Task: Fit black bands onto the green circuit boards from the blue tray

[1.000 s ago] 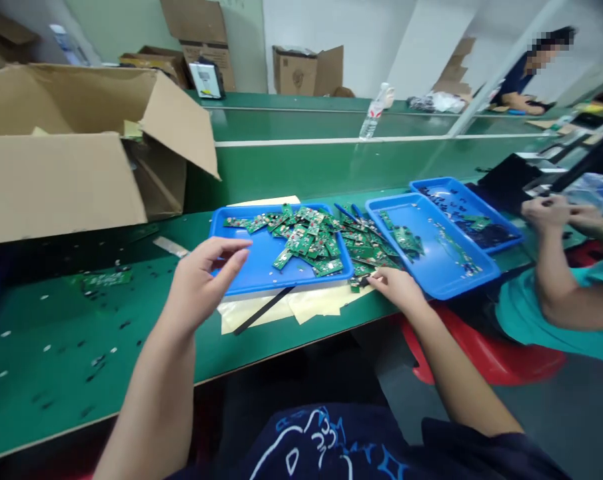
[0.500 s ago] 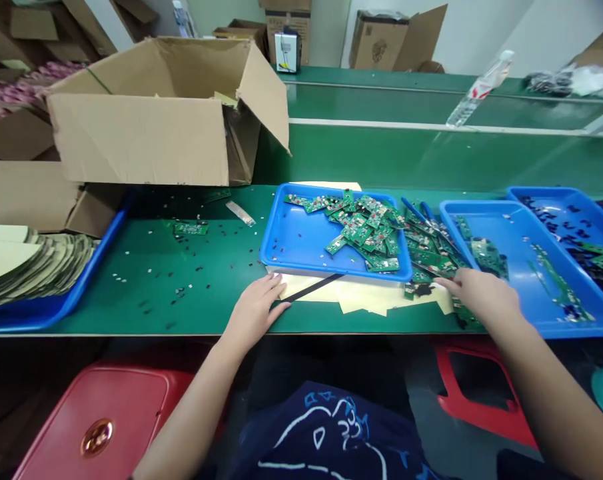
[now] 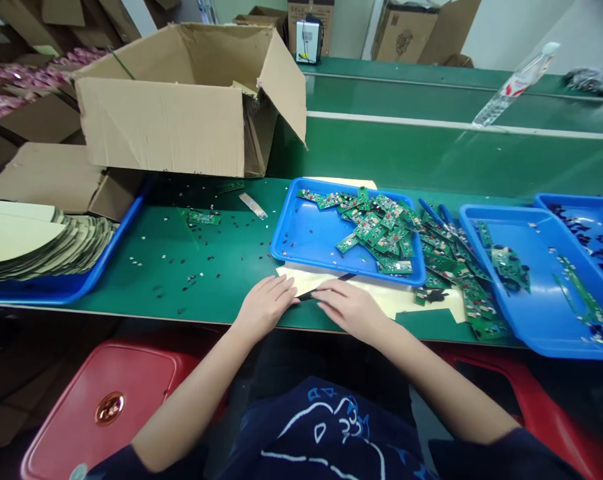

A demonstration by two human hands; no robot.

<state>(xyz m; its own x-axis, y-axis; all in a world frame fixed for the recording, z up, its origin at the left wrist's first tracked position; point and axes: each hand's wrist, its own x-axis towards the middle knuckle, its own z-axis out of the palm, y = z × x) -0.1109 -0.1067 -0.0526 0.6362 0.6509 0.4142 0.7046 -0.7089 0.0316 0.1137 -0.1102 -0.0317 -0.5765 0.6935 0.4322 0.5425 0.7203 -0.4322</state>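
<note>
1. head view: left hand [image 3: 265,308] and right hand [image 3: 354,310] were at the black strip [image 3: 306,295]; i couldn't tell if they gripped it.
2. it lay over yellow paper [image 3: 398,299], partly hidden by the right hand.
3. a blue tray [image 3: 306,240] of green boards [image 3: 376,228] sat just past it.

A green workbench [image 3: 226,287] stretched across the middle of the frame, strewn at center left with dark and white specks [image 3: 190,279], a lone circuit board [image 3: 204,218] and a pale strip [image 3: 253,206]. Sheets of cream paper [image 3: 404,300] lay on it at center, partly beneath a blue tray [image 3: 306,233]. Loose circuit boards [image 3: 444,257] were heaped at center right, beside a second tray [image 3: 541,293]; a third tray [image 3: 581,200] stood at the right edge, a fourth tray [image 3: 91,287] at the left.
</note>
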